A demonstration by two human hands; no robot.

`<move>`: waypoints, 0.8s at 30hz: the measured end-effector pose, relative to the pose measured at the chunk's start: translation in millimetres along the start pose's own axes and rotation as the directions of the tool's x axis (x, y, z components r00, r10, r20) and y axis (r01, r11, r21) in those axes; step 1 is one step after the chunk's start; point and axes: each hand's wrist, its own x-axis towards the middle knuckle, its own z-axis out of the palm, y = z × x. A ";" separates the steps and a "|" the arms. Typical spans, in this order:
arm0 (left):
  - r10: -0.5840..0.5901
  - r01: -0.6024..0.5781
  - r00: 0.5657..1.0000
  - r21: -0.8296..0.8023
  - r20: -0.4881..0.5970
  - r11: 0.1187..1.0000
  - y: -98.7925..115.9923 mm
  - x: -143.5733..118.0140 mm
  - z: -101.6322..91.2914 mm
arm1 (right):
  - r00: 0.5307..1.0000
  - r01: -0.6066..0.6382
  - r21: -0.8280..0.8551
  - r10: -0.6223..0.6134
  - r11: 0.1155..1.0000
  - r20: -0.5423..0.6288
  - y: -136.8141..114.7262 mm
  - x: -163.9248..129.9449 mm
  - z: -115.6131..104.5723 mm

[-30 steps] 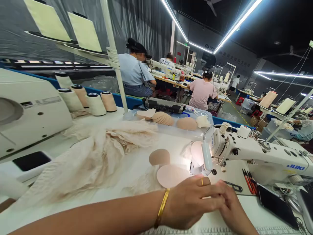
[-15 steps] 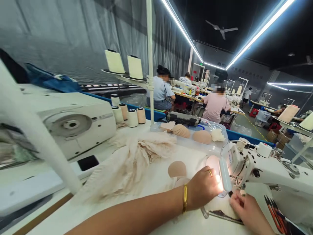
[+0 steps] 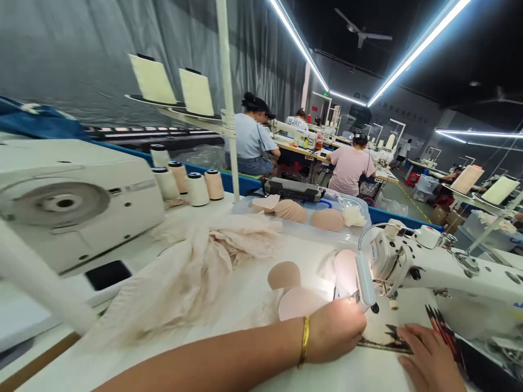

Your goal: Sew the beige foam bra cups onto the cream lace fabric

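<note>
My left hand [image 3: 341,329], a gold bangle at its wrist, is closed in front of the lit sewing lamp [image 3: 365,280]. Its fingers face away, so what they hold is hidden. A pale pink cup-shaped pad [image 3: 345,268] stands just behind it. Two more pads lie to its left, a tan pad [image 3: 284,275] and a pale pink pad [image 3: 300,304]. My right hand [image 3: 429,354] rests on the sewing machine's plate with fingers stretched and thumb apart. Dark pointed tips [image 3: 393,332], perhaps of thread snips, show at its fingertips.
The white sewing machine [image 3: 441,277] stands at right, with red-handled tools [image 3: 443,326] below it. Crumpled cream fabric [image 3: 204,277] covers the middle left. Behind are a clear plastic tray [image 3: 300,231] of pads and several thread cones [image 3: 198,190]. Co-workers sit farther back.
My left hand has drawn down and slightly nearer, away from the needle area. My right hand has left its pinch near the needle and moved right and down, fingers spreading. The view has shifted right.
</note>
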 end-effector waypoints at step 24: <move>-0.239 0.152 0.960 -0.448 -0.145 0.881 -15.6 6.6 9.1 | 0.882 -0.245 -0.323 0.348 0.914 0.318 -96.6 72.2 -6.3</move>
